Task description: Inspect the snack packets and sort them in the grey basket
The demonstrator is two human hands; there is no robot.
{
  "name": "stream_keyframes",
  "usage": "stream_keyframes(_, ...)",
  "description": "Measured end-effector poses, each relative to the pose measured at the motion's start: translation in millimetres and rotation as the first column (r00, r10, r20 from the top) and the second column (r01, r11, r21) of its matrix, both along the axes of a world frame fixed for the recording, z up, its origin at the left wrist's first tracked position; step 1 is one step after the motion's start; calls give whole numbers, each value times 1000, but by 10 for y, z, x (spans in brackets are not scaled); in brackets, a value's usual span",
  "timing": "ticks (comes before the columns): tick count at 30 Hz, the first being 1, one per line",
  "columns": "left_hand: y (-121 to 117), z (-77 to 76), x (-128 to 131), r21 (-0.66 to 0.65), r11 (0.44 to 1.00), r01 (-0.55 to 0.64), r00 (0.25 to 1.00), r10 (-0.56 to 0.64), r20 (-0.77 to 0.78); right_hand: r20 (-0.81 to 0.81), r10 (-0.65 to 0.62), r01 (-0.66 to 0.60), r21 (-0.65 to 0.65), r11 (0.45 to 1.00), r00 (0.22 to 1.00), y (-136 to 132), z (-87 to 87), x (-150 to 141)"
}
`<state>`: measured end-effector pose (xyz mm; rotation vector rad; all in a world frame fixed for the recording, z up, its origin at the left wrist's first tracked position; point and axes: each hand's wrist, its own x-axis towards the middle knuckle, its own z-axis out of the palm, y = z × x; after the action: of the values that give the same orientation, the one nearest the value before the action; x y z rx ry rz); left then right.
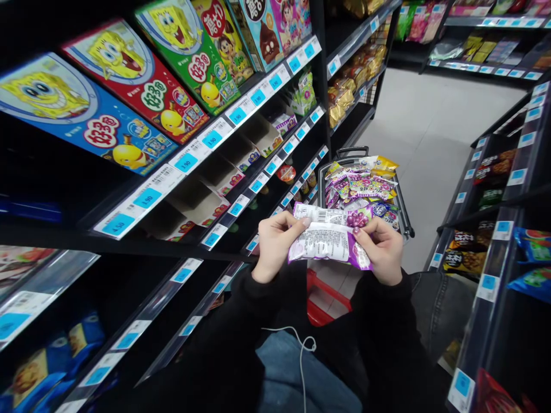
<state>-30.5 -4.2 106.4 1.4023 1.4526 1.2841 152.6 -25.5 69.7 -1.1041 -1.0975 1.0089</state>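
Between my two hands a purple-and-white candy bag [325,244] is stretched, its printed back facing me and a grape picture near its right side. My left hand [278,241] pinches the left part of the bag between thumb and fingers. On the right part, my right hand [381,246] grips it in the same way. Just beyond the bag stands a basket with a dark frame [402,209], filled with several colourful snack bags [361,186]. The held bag hides the basket's near side.
On the left, shelves carry several cartoon snack boxes [124,54] above open display cartons [198,201]. Shelves on the right hold snack packets [469,258]. A pale tiled floor [413,126] runs between them. Below the bag is a red plastic part [327,295].
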Motion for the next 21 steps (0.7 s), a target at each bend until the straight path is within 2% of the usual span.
stream_keyframes(3, 28, -3, -14, -52, 996, 73, 992, -67, 111, -3, 27, -27, -32, 999, 1000, 5, 5, 46)
stream_keyframes(5, 59, -30, -37, -131, 979, 155, 967, -123, 221, -27, 21, -22, -45, 999, 999, 13, -11, 59)
stream_keyframes(6, 76, -54, -49, -187, 959, 211, 946, -152, 286, -54, 12, -15, -49, 999, 998, 15, -20, 59)
stream_keyframes(9, 114, -148, -83, -335, 852, 403, 868, -241, 434, -158, 22, -32, -60, 998, 987, 21, -37, 46)
stream_keyframes(11, 121, -201, -101, -332, 843, 423, 862, -262, 433, -201, 63, -79, -74, 994, 978, 29, -45, 54)
stream_keyframes(14, 103, -219, -139, -244, 908, 340, 911, -253, 327, -245, 132, -165, -118, 979, 961, 61, -82, 102)
stream_keyframes(15, 93, -210, -155, -222, 915, 337, 917, -265, 299, -266, 154, -196, -138, 971, 952, 77, -104, 119)
stream_keyframes(21, 46, -168, -214, -171, 865, 472, 868, -422, 261, -424, 226, -351, -243, 905, 877, 169, -237, 135)
